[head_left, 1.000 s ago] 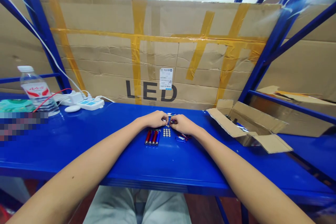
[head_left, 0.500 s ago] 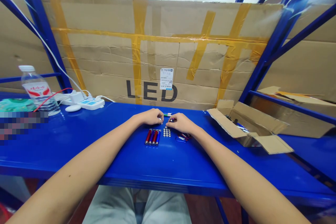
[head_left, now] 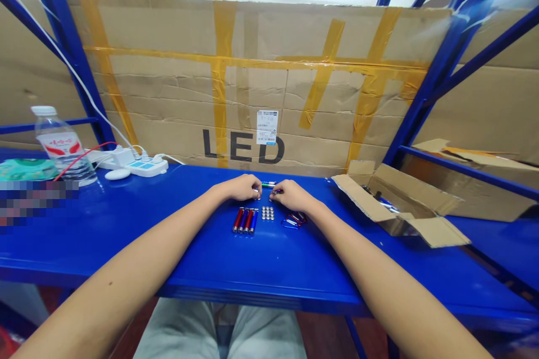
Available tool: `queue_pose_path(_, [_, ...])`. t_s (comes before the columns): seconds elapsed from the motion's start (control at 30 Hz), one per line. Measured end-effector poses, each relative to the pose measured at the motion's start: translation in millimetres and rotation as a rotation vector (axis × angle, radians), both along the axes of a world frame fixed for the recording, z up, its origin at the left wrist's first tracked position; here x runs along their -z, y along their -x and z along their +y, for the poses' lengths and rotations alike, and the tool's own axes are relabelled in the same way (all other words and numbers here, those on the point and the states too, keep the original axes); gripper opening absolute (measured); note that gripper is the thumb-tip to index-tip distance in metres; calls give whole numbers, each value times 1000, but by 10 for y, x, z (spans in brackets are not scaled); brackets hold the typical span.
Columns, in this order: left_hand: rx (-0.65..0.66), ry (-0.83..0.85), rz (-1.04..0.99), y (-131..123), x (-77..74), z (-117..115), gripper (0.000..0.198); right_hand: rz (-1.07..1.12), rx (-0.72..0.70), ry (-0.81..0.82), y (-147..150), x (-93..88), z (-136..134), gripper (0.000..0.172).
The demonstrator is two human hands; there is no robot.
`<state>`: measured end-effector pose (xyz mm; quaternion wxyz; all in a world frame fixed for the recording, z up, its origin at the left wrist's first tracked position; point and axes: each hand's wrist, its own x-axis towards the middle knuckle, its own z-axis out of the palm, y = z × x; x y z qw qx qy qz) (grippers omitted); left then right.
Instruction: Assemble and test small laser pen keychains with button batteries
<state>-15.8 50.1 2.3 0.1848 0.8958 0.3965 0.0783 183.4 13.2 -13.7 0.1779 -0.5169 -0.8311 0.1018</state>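
Note:
My left hand (head_left: pixel 246 187) rests over the table with its fingers curled in a pinch; a small shiny bit shows at the fingertips, too small to name. Facing it, my right hand (head_left: pixel 290 194) is pinched too, and what its fingertips hold is hidden. Between and behind the hands lies a green and silver tube (head_left: pixel 268 184). Closer to me, small silver discs like button cells (head_left: pixel 268 213) lie in neat rows. Left of them, several red and blue metal tubes (head_left: pixel 245 221) like mini torches lie side by side. Red and blue carabiner clips (head_left: pixel 293 220) lie below my right hand.
An open cardboard box (head_left: pixel 400 202) with dark and blue parts in it stands at the right. At the left are a water bottle (head_left: pixel 65 148), a white power strip (head_left: pixel 147 165) and cables. A large taped carton (head_left: pixel 177 101) walls off the blue table's (head_left: pixel 261 275) back.
One silver disc that lay just above the rows is gone from there. My right fingertips have shifted slightly right, away from that spot. My left hand has hardly moved.

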Motion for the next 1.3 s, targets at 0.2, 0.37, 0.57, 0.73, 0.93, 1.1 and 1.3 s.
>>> queue_pose_path(0.2, [-6,-2,-4,-3,8,-1,16,38,-27,58,-38,49,48,10])
queue_pose_path(0.37, [23,-3,-40,-65,46,-15,18,78,-53,13,-24,74,56,5])
queue_pose_path(0.57, [38,-19,-79,-162,83,-54,18,95,-150,2,-74,46,13,14])
queue_pose_path(0.73, [37,-16,-91,-175,85,-58,18,74,-166,-2,-93,21,-29,15])
queue_pose_path(0.93, [34,-16,-105,-175,85,-59,19,-33,-147,-24,-73,7,-64,12])
queue_pose_path(1.1, [27,-5,-107,-162,84,-42,20,33,-162,-53,-99,-22,-68,15])
queue_pose_path(1.3, [15,27,-115,-155,77,-38,21,62,-135,-45,-136,18,-19,19])
